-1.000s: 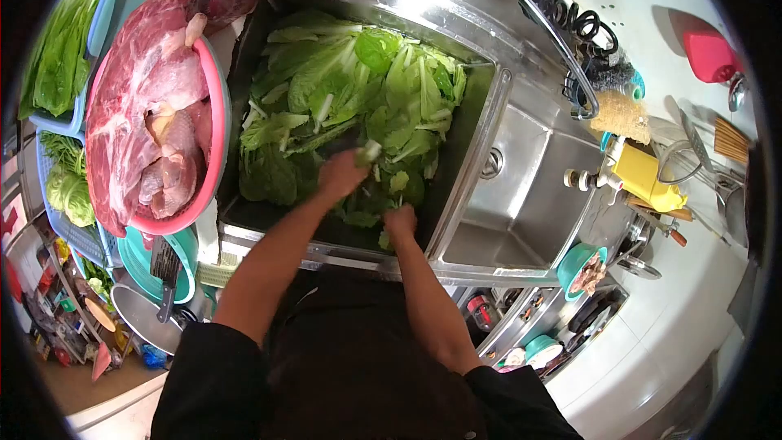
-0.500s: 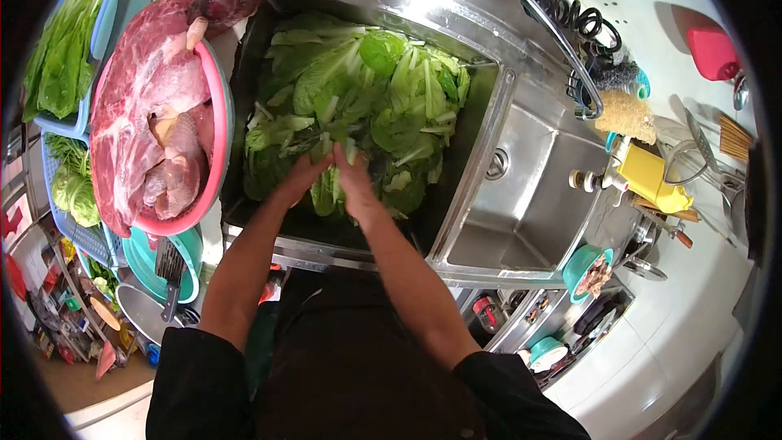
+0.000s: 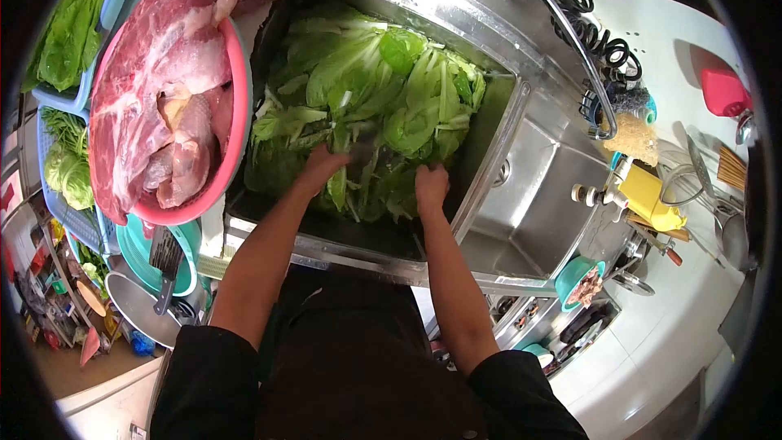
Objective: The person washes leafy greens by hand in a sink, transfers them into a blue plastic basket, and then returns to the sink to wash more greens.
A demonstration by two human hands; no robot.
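Observation:
Loose green lettuce leaves (image 3: 350, 85) with pale stems fill the deep left sink basin (image 3: 358, 238). Among them, at the near left of the pile, is my left hand (image 3: 324, 166), its fingers pointing right and their tips lost in leaves and blur. My right hand (image 3: 432, 187) is at the near right of the pile, with its fingers curled into leaves at the edge. A gap filled with leaves separates the two hands.
Left of the sink, a pink basin (image 3: 236, 155) holds large raw meat pieces (image 3: 155, 90). Beyond it are blue baskets (image 3: 69, 216) of greens, and a cleaver (image 3: 167, 269) lies over a teal basin (image 3: 134, 236). A steel basin (image 3: 529, 187) and curved faucet (image 3: 570, 33) are at right.
My hands, close together before, have moved apart: the right one went right to the pile's edge, the left slightly right. Leaves between them have shifted. The whole view has shifted a little.

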